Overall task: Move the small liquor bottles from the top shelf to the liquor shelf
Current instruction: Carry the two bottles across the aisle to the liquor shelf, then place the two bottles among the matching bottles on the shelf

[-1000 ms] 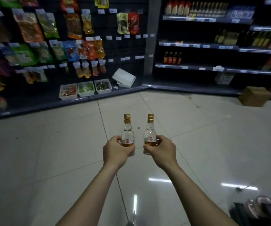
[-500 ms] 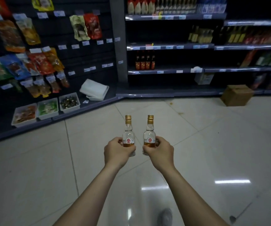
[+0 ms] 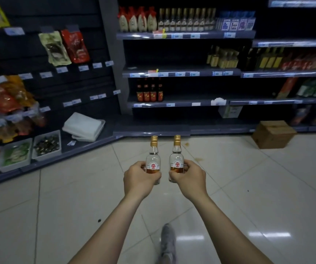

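Carrying stage: at frame centre, left hand (image 3: 141, 177) and right hand (image 3: 188, 177) each grasp a small liquor bottle (image 3: 153, 161), upright; next, likely shelving them on the liquor shelf (image 3: 183, 35), upper centre.

I hold both bare forearms stretched forward and angled inward, wrists level. My left hand (image 3: 141, 178) is curled closed around the left bottle (image 3: 153, 160), knuckles outward. My right hand (image 3: 189, 179) is wrapped the same way around the right bottle (image 3: 176, 159). The two hands sit near each other, not touching.
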The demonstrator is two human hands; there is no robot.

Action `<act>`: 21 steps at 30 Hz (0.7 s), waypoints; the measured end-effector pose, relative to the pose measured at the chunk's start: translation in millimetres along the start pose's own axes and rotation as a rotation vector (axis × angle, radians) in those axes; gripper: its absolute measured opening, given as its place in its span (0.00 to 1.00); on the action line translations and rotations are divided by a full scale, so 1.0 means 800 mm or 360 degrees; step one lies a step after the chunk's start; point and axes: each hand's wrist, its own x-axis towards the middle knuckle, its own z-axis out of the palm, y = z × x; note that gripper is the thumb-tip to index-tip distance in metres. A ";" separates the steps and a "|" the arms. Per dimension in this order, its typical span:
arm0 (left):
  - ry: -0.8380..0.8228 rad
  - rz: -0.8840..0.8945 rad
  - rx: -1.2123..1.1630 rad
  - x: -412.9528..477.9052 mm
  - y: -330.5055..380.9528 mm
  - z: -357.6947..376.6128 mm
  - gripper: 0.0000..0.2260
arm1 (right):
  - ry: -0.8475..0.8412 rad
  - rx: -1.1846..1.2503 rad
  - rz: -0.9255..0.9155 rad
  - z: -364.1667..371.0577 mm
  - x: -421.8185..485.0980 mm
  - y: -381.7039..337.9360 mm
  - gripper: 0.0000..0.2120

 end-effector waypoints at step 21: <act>0.0031 0.0164 0.0040 0.514 0.337 0.421 0.15 | 0.0067 -0.0044 -0.0174 -0.177 0.726 -0.004 0.21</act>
